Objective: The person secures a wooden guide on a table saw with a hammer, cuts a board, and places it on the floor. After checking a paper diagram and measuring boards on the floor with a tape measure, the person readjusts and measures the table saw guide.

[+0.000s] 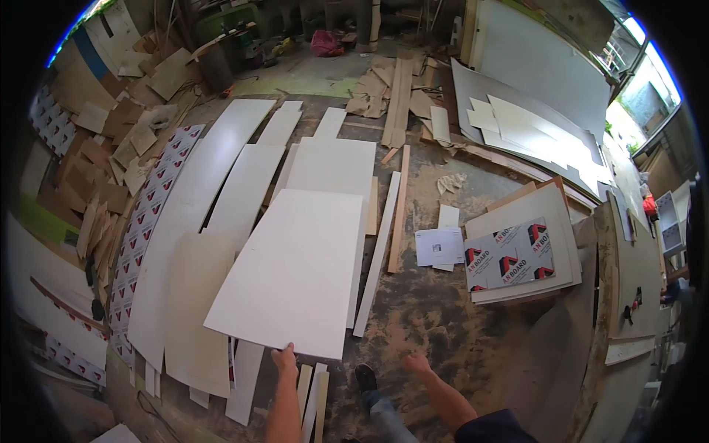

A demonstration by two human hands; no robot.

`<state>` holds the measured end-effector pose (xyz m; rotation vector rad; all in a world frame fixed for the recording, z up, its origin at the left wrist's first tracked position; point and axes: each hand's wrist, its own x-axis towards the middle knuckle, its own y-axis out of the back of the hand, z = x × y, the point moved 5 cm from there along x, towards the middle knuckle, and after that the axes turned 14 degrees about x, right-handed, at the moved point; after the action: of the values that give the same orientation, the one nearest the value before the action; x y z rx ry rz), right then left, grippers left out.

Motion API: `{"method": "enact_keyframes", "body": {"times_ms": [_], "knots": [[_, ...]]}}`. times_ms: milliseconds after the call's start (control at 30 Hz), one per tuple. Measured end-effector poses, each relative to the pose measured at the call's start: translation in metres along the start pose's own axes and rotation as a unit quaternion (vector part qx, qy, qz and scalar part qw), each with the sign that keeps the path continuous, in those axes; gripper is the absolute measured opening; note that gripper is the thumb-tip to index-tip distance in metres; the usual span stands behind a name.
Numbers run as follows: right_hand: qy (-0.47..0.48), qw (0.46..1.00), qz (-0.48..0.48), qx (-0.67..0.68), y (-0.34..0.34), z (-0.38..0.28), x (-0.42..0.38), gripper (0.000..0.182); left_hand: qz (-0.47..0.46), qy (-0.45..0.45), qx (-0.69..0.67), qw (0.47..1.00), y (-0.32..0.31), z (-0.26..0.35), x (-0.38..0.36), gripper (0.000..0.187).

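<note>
My left hand [284, 358] grips the near edge of a large white board [292, 273], its thumb on top and the other fingers hidden below. The board lies tilted over other white panels [329, 166] stacked behind it. My right hand [417, 363] hangs over the dusty floor, right of the board and touching nothing. Its fingers look curled in, and I see nothing in them. Narrow strips [314, 402] lie just right of my left forearm.
Long white panels [199, 177] cover the floor to the left. A printed board [509, 255] tops a stack on the right, beside a white sheet of paper [439, 246]. A long white strip [377, 255] lies between. Offcuts [100, 159] pile up at far left.
</note>
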<state>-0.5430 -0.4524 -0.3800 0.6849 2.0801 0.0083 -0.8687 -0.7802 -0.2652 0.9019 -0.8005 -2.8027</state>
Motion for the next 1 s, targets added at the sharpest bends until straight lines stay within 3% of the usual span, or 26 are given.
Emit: {"method": "enact_keyframes", "body": {"times_ms": [33, 100, 167, 200, 233, 300, 333, 367, 433, 533, 600, 667, 767, 867, 1000], "knots": [[-0.010, 0.999, 0.025, -0.039, 0.021, 0.011, -0.028, 0.031, -0.029, 0.003, 0.037, 0.999, -0.014, 0.000, 0.024, 0.037], [0.029, 0.979, 0.065, -0.193, 0.044, 0.089, -0.033, 0.036, -0.181, -0.003, -0.031, 0.983, -0.038, 0.021, 0.045, 0.038], [-0.010, 0.988, 0.105, -0.110, 0.062, 0.101, -0.094, 0.039, -0.210, 0.035, -0.139, 0.967, -0.055, 0.027, 0.065, 0.043], [-0.013, 0.988, 0.114, -0.106, 0.066, 0.113, -0.114, 0.039, -0.136, 0.024, -0.109, 0.984, -0.051, 0.055, 0.040, 0.027], [-0.044, 0.989, 0.099, -0.097, 0.065, 0.131, -0.132, 0.039, -0.143, 0.020, -0.107, 0.984, -0.054, 0.044, 0.043, 0.027], [-0.065, 0.991, 0.087, -0.077, 0.058, 0.135, -0.166, 0.040, -0.121, -0.170, 0.113, 0.971, -0.056, 0.030, 0.067, 0.041], [-0.068, 0.990, 0.066, -0.106, 0.050, 0.132, -0.190, 0.041, -0.138, -0.128, 0.082, 0.979, -0.046, 0.041, 0.031, 0.055], [-0.070, 0.987, 0.046, -0.135, 0.042, 0.131, -0.207, 0.043, -0.187, -0.119, -0.005, 0.975, -0.043, 0.039, 0.007, 0.052], [-0.037, 0.993, 0.040, -0.108, 0.013, 0.156, -0.211, 0.042, -0.248, -0.137, 0.035, 0.958, -0.030, 0.022, -0.034, 0.055], [-0.032, 0.998, 0.037, -0.041, -0.023, 0.135, -0.253, 0.038, -0.219, -0.328, 0.204, 0.896, -0.004, -0.059, -0.058, 0.046], [0.036, 0.998, 0.040, -0.036, -0.049, 0.114, -0.280, 0.037, -0.299, -0.236, 0.239, 0.893, 0.029, -0.126, -0.082, 0.036], [0.040, 0.996, 0.043, 0.066, -0.067, 0.092, -0.320, 0.034, -0.341, -0.102, 0.258, 0.898, 0.080, -0.171, -0.125, 0.025], [0.079, 0.983, 0.083, 0.145, -0.082, 0.112, -0.367, 0.034, -0.385, -0.039, 0.338, 0.858, 0.147, -0.241, -0.151, 0.013], [0.126, 0.978, 0.148, 0.077, -0.089, 0.150, -0.397, 0.034, -0.436, -0.110, 0.456, 0.768, 0.201, -0.281, -0.166, 0.018], [0.017, 0.941, 0.292, 0.173, -0.047, 0.220, -0.443, 0.035, -0.476, -0.084, 0.512, 0.710, 0.218, -0.290, -0.176, 0.017]]}}
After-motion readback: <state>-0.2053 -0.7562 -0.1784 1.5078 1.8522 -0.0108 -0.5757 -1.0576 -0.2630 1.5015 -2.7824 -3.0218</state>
